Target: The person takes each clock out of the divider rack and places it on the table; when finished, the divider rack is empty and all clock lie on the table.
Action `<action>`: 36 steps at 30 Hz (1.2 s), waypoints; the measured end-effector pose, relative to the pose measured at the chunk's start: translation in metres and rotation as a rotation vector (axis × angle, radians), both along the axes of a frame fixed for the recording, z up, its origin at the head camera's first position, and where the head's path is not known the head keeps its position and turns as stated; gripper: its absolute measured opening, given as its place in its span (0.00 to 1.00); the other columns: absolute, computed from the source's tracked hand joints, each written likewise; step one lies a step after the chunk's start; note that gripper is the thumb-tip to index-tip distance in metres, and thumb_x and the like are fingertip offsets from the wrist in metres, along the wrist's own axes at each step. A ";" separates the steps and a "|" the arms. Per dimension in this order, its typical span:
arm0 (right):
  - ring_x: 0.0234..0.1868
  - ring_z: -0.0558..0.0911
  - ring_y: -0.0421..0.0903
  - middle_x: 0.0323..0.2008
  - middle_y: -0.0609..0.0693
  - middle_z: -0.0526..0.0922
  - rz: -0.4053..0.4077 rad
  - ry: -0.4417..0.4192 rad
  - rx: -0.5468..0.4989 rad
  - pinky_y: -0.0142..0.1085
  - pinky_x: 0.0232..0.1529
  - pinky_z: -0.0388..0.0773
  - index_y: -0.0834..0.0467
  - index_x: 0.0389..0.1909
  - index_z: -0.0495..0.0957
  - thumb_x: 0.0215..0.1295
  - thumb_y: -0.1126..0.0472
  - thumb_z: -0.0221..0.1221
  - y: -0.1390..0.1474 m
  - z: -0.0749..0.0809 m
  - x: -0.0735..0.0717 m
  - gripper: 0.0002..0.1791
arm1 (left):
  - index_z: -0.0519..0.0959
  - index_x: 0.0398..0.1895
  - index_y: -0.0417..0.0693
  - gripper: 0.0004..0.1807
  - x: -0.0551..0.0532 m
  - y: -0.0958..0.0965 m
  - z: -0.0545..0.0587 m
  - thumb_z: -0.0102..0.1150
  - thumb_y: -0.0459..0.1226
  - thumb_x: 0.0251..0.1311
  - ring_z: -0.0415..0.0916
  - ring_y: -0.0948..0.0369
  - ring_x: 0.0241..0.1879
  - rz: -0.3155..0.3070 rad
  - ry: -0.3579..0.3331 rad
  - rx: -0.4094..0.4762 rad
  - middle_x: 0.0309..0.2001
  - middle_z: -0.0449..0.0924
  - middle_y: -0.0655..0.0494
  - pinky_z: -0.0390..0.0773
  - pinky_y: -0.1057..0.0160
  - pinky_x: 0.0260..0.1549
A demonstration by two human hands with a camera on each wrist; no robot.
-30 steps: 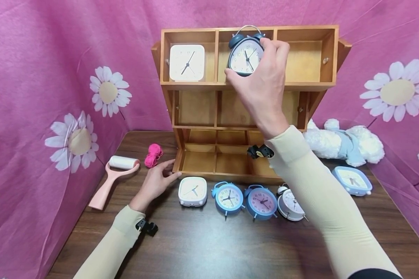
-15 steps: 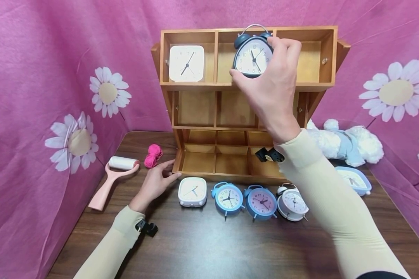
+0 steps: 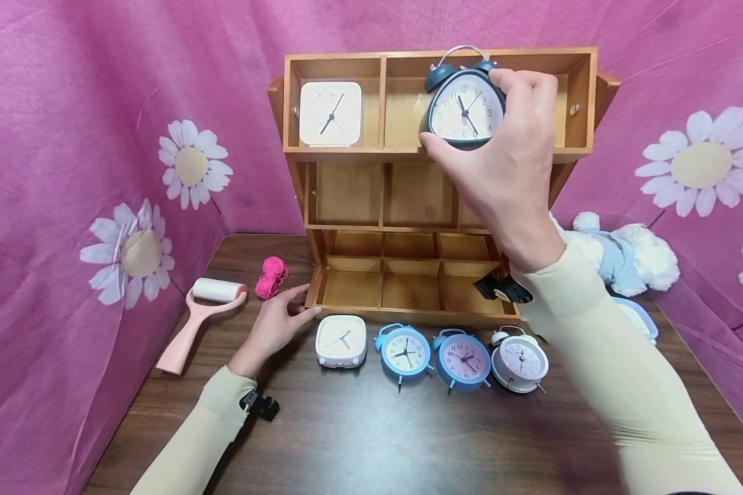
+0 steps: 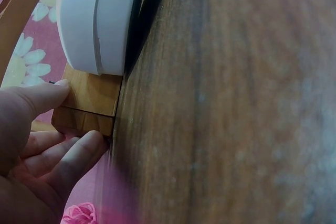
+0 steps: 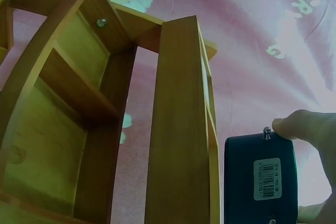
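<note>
My right hand (image 3: 501, 158) grips a dark teal twin-bell alarm clock (image 3: 467, 110) by its sides, thumb low and fingers high. It hangs upright before the top row of the wooden shelf (image 3: 408, 152), dial toward me. In the right wrist view the clock's underside (image 5: 261, 179) shows a barcode label, and the clock is beside the shelf's top tier. My left hand (image 3: 275, 326) pinches the shelf's lower left front corner (image 4: 86, 111) between thumb and fingers. A white square clock (image 3: 331, 114) stands in the top left compartment.
Along the shelf's front on the table stand a white clock (image 3: 341, 342), two blue alarm clocks (image 3: 405, 352) and a white bell clock (image 3: 520, 361). A pink lint roller (image 3: 188, 330) and pink yarn (image 3: 272, 277) lie left. A plush toy (image 3: 625, 258) and a partly hidden blue clock (image 3: 640, 317) are right.
My right hand has moved the dark alarm clock rightward, from in front of the top middle compartment toward the divider at its right. My left hand has stayed at the shelf corner.
</note>
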State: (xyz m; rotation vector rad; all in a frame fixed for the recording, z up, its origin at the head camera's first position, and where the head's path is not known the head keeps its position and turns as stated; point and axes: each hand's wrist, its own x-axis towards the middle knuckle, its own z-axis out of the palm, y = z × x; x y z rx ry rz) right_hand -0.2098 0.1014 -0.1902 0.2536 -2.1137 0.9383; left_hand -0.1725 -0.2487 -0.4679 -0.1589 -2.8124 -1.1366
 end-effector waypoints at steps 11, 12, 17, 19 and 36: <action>0.67 0.77 0.55 0.67 0.62 0.76 0.006 -0.001 0.006 0.46 0.68 0.75 0.60 0.72 0.79 0.53 0.43 0.84 0.019 -0.016 0.022 0.49 | 0.80 0.76 0.40 0.33 0.002 0.002 0.003 0.75 0.45 0.73 0.92 0.50 0.49 -0.010 0.016 -0.013 0.59 0.92 0.39 0.88 0.44 0.55; 0.66 0.78 0.56 0.67 0.62 0.76 0.007 0.001 0.009 0.47 0.67 0.75 0.60 0.73 0.79 0.53 0.43 0.84 0.021 -0.018 0.023 0.49 | 0.80 0.75 0.40 0.33 0.002 0.002 0.003 0.76 0.46 0.73 0.92 0.49 0.49 -0.014 0.020 -0.013 0.58 0.92 0.38 0.88 0.45 0.54; 0.66 0.77 0.57 0.66 0.64 0.77 0.016 0.024 0.013 0.50 0.66 0.74 0.61 0.72 0.79 0.51 0.45 0.85 0.030 -0.029 0.031 0.49 | 0.83 0.73 0.41 0.36 -0.012 -0.010 -0.022 0.77 0.53 0.70 0.92 0.56 0.43 -0.035 0.087 0.008 0.54 0.94 0.40 0.88 0.55 0.45; 0.68 0.76 0.57 0.66 0.65 0.77 0.021 0.027 0.015 0.50 0.67 0.73 0.61 0.72 0.79 0.50 0.46 0.85 0.034 -0.033 0.034 0.49 | 0.83 0.72 0.43 0.37 -0.019 -0.016 -0.035 0.77 0.56 0.70 0.92 0.58 0.42 -0.047 0.109 0.026 0.54 0.94 0.42 0.87 0.58 0.44; 0.70 0.75 0.59 0.66 0.69 0.76 -0.005 -0.029 0.035 0.51 0.64 0.72 0.62 0.73 0.79 0.48 0.48 0.87 0.067 -0.067 0.062 0.51 | 0.80 0.75 0.40 0.34 0.000 0.001 0.002 0.76 0.46 0.72 0.93 0.50 0.49 -0.025 0.016 0.014 0.60 0.92 0.38 0.89 0.47 0.52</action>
